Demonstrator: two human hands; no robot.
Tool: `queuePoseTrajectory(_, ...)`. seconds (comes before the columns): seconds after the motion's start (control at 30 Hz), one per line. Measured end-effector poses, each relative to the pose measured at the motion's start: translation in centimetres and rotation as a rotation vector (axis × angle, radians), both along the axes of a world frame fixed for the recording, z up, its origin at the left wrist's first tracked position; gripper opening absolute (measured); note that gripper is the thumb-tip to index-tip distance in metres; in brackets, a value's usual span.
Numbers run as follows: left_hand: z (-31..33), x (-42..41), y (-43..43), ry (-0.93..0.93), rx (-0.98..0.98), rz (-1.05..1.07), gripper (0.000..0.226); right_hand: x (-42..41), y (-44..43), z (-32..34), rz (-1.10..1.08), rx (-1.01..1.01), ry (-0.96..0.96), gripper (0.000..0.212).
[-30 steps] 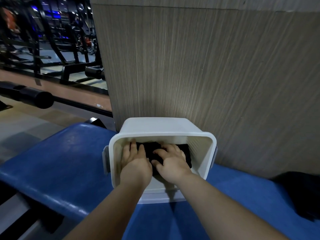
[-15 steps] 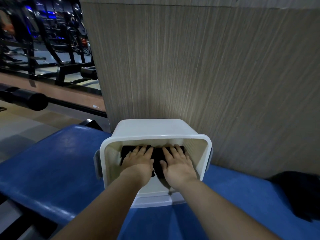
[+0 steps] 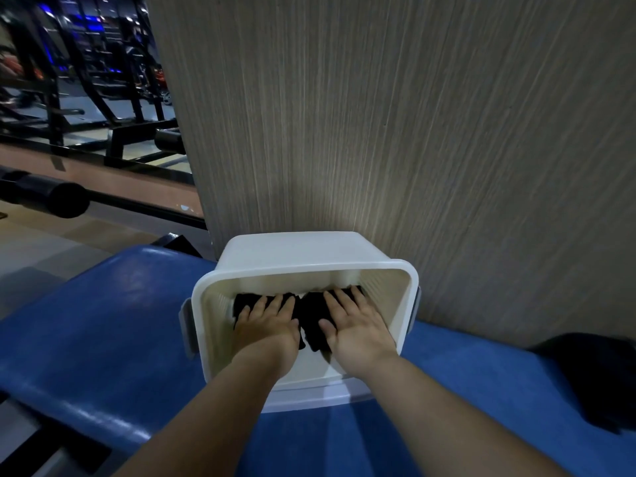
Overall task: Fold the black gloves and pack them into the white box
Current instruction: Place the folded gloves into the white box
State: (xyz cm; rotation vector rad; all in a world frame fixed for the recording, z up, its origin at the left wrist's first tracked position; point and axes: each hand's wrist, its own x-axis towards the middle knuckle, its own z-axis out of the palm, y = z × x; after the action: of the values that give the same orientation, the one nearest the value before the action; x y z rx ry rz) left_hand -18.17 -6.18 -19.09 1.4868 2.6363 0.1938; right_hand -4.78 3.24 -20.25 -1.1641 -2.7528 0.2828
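Blue bench (image 3: 103, 321): hands (image 3: 266, 327) (image 3: 358, 330) press gloves (image 3: 311, 316) in box (image 3: 303, 251).

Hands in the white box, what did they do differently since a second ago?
The right hand uncurled its fingers and shifted a little right. It and the left hand now lie flat, pressing down the black gloves, which have spread wider toward the left. The white box stayed on the blue bench against the wall.

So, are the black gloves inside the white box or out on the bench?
Inside. The black gloves lie within the walls of the white box, past its rim; the left hand and right hand press flat on them.
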Motion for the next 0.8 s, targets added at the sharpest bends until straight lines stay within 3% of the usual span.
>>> queuePoseTrajectory(0.6,2.2,1.8,-1.2,0.038,0.166,0.012,0.049,0.4,-1.6,3.8,0.003,-0.007,0.062,0.053)
queuePoseTrajectory(0.8,1.8,3.3,-2.4,0.130,0.511,-0.091,0.050,2.9,-3.3,5.1,0.055,0.071,0.185,0.045)
